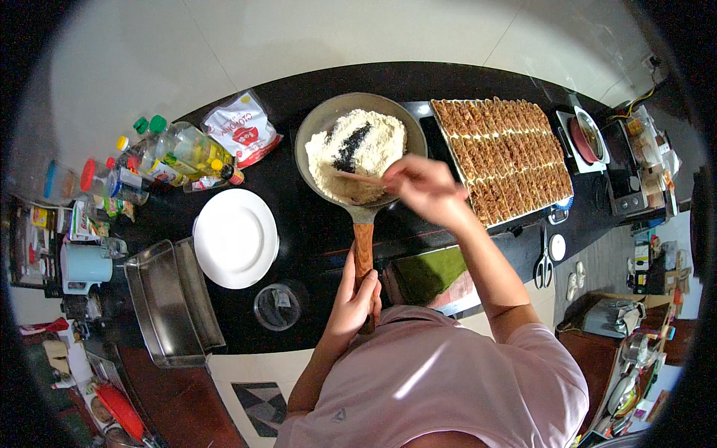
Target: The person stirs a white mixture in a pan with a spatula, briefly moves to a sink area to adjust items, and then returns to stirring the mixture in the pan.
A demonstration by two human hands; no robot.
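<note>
A round grey frying pan (314, 122) sits on the black counter, holding a heap of white powder like flour (385, 143). A streak of small black grains (350, 151) lies on top of the heap. My left hand (352, 302) is wrapped round the pan's wooden handle (364, 243). Over the pan's near right rim, my right hand (427, 187) grips a light brown wooden spatula (357, 177). The spatula slants left into the powder near the pan's front side, and its far end is partly buried there.
Right of the pan stands a large tray of brown topped pieces in rows (508, 160). To the left are a white plate (235, 237), a metal loaf tin (168, 306), a clear container (277, 306), bottles (183, 149) and a plastic bag (240, 128). Scissors (544, 261) lie right.
</note>
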